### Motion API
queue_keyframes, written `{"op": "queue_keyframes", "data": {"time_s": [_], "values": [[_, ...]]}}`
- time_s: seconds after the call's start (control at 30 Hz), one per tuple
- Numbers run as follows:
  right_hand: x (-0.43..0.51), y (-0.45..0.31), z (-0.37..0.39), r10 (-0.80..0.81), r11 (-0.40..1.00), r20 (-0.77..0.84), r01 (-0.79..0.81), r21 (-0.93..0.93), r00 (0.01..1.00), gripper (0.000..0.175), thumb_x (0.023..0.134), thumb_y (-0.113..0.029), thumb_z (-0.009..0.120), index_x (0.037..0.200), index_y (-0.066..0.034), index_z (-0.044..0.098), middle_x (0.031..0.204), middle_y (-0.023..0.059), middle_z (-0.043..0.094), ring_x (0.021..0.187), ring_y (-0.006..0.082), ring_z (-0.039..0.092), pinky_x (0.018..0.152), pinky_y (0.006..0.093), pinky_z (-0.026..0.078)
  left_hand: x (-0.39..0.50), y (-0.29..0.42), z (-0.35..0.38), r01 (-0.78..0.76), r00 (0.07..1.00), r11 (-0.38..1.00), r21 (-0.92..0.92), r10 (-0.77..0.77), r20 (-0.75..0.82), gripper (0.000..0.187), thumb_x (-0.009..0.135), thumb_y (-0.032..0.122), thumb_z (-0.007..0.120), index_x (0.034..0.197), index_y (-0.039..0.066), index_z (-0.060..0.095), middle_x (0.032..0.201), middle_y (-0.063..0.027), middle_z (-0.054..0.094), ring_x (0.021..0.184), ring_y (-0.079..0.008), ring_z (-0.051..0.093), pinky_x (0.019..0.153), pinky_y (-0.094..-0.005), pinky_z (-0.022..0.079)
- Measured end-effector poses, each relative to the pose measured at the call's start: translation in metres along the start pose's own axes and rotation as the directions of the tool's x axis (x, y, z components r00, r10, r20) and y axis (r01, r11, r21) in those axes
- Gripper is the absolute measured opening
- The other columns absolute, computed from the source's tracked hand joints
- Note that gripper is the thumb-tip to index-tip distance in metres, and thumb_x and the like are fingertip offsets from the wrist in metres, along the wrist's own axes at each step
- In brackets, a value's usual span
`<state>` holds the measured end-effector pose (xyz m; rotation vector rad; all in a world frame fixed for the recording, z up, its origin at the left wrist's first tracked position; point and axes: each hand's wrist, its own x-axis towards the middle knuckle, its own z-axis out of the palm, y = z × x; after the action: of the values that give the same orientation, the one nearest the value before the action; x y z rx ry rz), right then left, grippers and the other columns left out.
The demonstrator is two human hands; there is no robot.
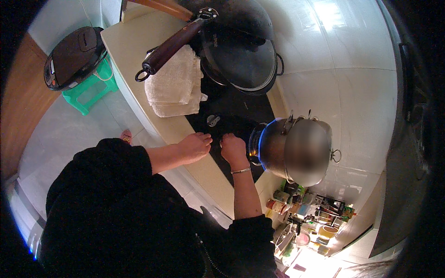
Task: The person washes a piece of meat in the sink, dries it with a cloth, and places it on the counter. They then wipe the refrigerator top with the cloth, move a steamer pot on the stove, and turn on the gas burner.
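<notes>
My right hand (pixel 233 146), with a bracelet at the wrist, is over the black glass gas hob (pixel 243 104), its fingers closed around what looks like a mostly hidden control knob. A second, silver knob (pixel 213 120) shows on the hob beyond both hands. My left hand (pixel 198 147) is over the front edge of the hob, palm down with bent fingers; whether it holds anything is hidden. Beside my right hand, blue flame burns on a burner (pixel 255 144) under a tall metal pot (pixel 273 146), whose top is blurred.
A wok (pixel 236 14) with a dark wooden handle (pixel 174 45) and a glass-lidded pan (pixel 250 66) stand at the hob's far end. A folded cream towel (pixel 174 83) lies beside them. Jars (pixel 277 206) crowd the counter beyond the pot. A black appliance (pixel 74 57) rests on a green stool (pixel 90 90).
</notes>
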<state>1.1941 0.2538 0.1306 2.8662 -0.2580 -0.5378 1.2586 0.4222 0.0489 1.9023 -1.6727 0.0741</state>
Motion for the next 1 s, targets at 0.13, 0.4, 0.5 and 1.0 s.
{"op": "queue_keyframes", "data": {"time_s": [0.13, 0.4, 0.5, 1.0], "values": [[0.0, -0.0001, 0.0002, -0.005, 1.0, -0.016, 0.005, -0.012, 1.0, 0.014, 0.079, -0.017, 0.061, 0.081, -0.0034, 0.063, 0.085, 0.0164, 0.064, 0.074, 0.034, 0.066, 0.062, 0.0426, 0.054, -0.0001, -0.0008, 0.0028, -0.017, 1.0, 1.0, -0.002, 0.017, 0.017, 0.027, 0.075, 0.015, 0.058, 0.094, -0.001, 0.068, 0.119, -0.0168, 0.062, 0.116, -0.0284, 0.056, 0.096, -0.0404, 0.046], [-0.0003, 0.0004, 0.0003, -0.006, 1.0, 0.001, 0.006, -0.013, 1.0, 0.014, 0.079, -0.017, 0.06, 0.081, -0.004, 0.063, 0.084, 0.016, 0.064, 0.073, 0.034, 0.065, 0.061, 0.0425, 0.054, 0.0, 0.0003, 0.0033, 0.027, 1.0, 0.999, -0.039, -0.026, 0.012, 0.027, 0.075, 0.015, 0.058, 0.094, -0.001, 0.068, 0.119, -0.0164, 0.062, 0.117, -0.0285, 0.056, 0.097, -0.04, 0.045], [0.0003, 0.0007, 0.0003, -0.01, 1.0, 0.005, 0.01, -0.022, 1.0, 0.013, 0.079, -0.017, 0.06, 0.081, -0.004, 0.063, 0.085, 0.0164, 0.064, 0.073, 0.0339, 0.065, 0.062, 0.0428, 0.054, 0.0003, 0.0004, 0.002, 0.014, 0.999, 1.0, -0.023, -0.013, 0.034, 0.027, 0.075, 0.016, 0.058, 0.094, -0.001, 0.068, 0.119, -0.0162, 0.062, 0.117, -0.0284, 0.055, 0.097, -0.0397, 0.045], [0.0022, -0.003, -0.0075, 0.02, 0.999, 0.05, -0.018, -0.028, 0.999, 0.013, 0.078, -0.016, 0.061, 0.081, -0.0032, 0.064, 0.086, 0.0174, 0.065, 0.076, 0.0349, 0.066, 0.065, 0.0423, 0.054, 0.0006, 0.0006, 0.0081, 0.031, 0.999, 0.999, -0.022, -0.03, 0.035, 0.026, 0.078, 0.016, 0.057, 0.095, 0.0, 0.068, 0.121, -0.0153, 0.061, 0.119, -0.028, 0.054, 0.097, -0.0411, 0.044]]}}
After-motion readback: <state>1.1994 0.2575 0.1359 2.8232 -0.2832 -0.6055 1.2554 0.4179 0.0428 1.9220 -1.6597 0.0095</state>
